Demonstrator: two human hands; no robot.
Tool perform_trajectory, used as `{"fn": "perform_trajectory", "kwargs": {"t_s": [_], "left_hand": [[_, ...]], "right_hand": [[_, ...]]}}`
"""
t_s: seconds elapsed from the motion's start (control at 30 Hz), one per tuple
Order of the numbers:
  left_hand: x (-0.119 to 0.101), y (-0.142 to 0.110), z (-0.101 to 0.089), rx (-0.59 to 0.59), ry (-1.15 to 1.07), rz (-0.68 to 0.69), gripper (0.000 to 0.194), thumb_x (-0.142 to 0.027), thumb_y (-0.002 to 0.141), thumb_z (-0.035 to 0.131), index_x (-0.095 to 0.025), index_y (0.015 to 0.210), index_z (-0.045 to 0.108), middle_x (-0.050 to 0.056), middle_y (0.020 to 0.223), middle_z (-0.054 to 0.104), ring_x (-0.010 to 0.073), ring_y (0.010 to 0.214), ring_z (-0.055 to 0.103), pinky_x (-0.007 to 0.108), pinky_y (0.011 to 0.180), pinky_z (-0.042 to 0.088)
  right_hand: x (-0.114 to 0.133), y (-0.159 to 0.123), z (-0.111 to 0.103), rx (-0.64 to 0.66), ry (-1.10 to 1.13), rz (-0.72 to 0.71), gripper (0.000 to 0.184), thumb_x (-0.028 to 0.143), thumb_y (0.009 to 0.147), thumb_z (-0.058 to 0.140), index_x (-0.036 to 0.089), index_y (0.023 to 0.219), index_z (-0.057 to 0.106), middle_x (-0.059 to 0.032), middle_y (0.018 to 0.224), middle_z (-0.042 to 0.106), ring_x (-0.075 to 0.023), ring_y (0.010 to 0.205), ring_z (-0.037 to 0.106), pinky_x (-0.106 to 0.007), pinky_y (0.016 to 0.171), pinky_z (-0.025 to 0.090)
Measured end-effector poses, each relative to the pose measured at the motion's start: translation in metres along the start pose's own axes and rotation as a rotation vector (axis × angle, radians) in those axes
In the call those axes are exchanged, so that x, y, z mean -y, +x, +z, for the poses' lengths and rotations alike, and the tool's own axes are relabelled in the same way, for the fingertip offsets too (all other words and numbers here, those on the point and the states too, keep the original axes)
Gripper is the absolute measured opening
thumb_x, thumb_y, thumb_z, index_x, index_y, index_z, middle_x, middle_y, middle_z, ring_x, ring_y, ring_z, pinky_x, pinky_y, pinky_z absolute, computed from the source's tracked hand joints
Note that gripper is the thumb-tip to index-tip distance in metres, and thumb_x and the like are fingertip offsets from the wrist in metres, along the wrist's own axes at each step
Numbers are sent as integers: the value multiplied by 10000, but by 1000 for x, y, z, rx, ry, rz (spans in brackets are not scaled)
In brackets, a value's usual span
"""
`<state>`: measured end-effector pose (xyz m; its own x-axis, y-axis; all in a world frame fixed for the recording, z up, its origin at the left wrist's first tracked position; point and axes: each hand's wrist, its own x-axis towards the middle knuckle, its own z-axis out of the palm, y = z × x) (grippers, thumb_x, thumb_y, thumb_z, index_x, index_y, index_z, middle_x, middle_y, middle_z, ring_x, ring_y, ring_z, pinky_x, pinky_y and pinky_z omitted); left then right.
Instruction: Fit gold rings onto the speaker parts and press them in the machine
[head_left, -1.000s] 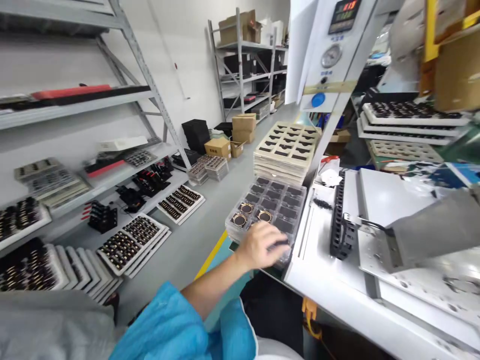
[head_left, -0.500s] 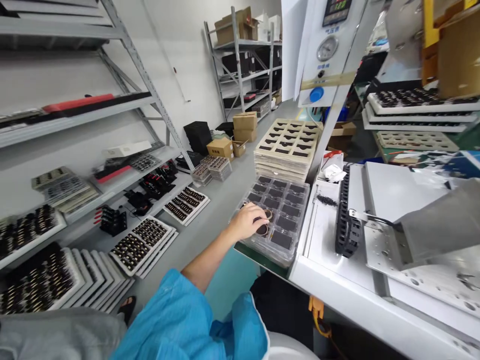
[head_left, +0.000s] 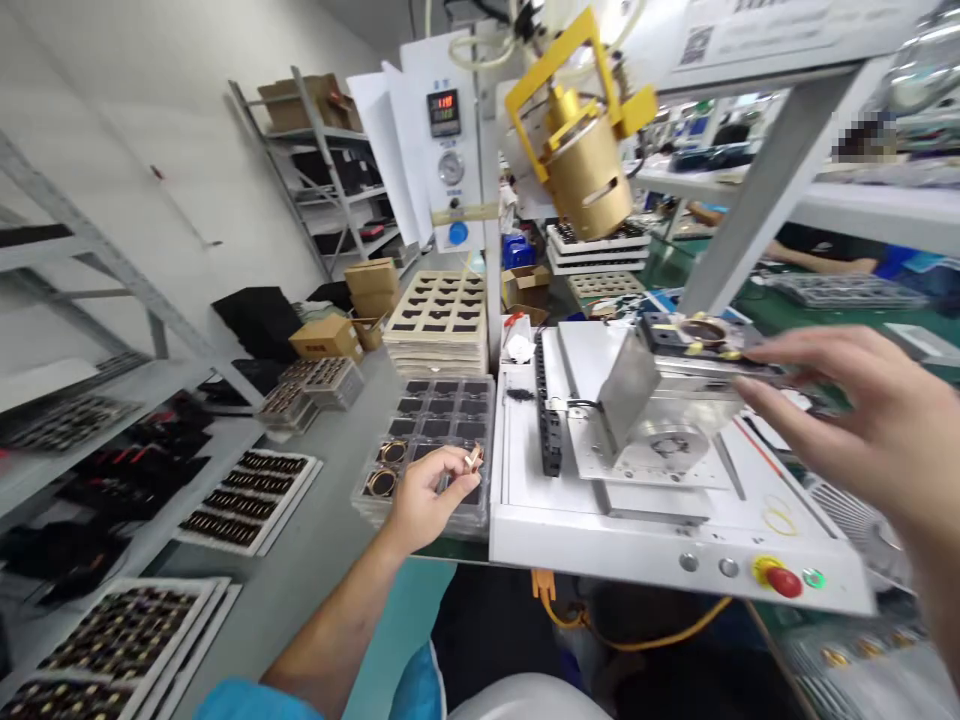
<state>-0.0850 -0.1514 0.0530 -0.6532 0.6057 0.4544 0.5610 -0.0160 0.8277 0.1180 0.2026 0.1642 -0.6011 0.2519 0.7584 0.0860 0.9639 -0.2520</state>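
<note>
Since the earlier frames my view has swung round to take in the whole white machine bench (head_left: 660, 545). The left hand (head_left: 424, 497) has lifted from the clear plastic tray (head_left: 361, 510), and the right hand (head_left: 847, 410) has come in from the far right.

The left fingers (head_left: 450, 462) are clenched in a tight pinch on a small brass-coloured part (head_left: 473, 459), held just above the tray. The right fingers (head_left: 795, 345) are spread and released, their tips just beside a black fixture (head_left: 660, 335). I cannot tell whether they touch it. That fixture sits raised at the back of the bench, with a gold-rimmed round part (head_left: 703, 331) seated in it.

As things lie, a brass ring (head_left: 393, 451) and a second brass ring (head_left: 381, 483) remain in the tray's near left pockets. The other visible pockets show dark, flat bottoms and no rings, so most of this tray looks cleared, with at least those two rings left.

Their metal is warm and polished against the matte black pockets and glossy, moulded plastic. An angled brushed-steel plate (head_left: 628, 390) stands upright on the bench, beside a black cable chain (head_left: 548, 420). Behind the tray rises a stack of beige pocketed trays (head_left: 435, 320), and a brass cylinder (head_left: 583, 175) hangs in a yellow bracket overhead.
</note>
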Motion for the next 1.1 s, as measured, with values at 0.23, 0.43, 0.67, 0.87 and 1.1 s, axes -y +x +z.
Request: {"fn": "perform_trajectory", "kwargs": {"t_s": [0.23, 0.43, 0.67, 0.87, 1.1], "left_hand": [[-30, 27, 15, 8, 132, 145, 258, -340, 956, 650, -212, 736, 609, 120, 1176, 703, 249, 1070, 690, 437, 969, 574], [-63, 77, 33, 38, 68, 276, 235, -345, 956, 657, -212, 764, 629, 104, 1176, 733, 237, 1046, 710, 428, 968, 575], [-126, 188, 113, 151, 323, 515, 332, -424, 991, 600, -184, 763, 633, 45, 930, 710, 185, 892, 675, 321, 835, 532], [-155, 232, 159, 356, 648, 498, 502, -550, 1001, 538, -177, 693, 676, 43, 711, 673, 243, 801, 677, 413, 853, 523], [-125, 225, 135, 589, 443, 682, 356, -407, 1065, 441, -198, 1132, 721, 102, 1322, 723, 268, 1338, 599, 465, 1124, 459]], "right_hand": [[-7, 97, 3, 527, -65, 66, 212, 153, 870, 685, 177, 1049, 795, -32, 923, 779, -160, 776, 700, -294, 730, 497], [-8, 107, -3, 480, 85, 128, 182, 236, 833, 756, 150, 992, 783, 8, 903, 763, -126, 824, 691, -277, 840, 515], [5, 38, -11, -14, 603, 196, 320, 441, 800, 858, 231, 1007, 733, -86, 1010, 770, -291, 927, 745, -464, 903, 638], [17, -52, -42, -24, 568, 320, 287, 439, 876, 802, 275, 1103, 737, -94, 1089, 763, -293, 977, 733, -425, 855, 646], [-22, -213, -36, 62, 538, 827, 471, 584, 823, 791, 203, 1093, 724, -140, 1105, 763, -321, 990, 749, -380, 877, 650]]}}
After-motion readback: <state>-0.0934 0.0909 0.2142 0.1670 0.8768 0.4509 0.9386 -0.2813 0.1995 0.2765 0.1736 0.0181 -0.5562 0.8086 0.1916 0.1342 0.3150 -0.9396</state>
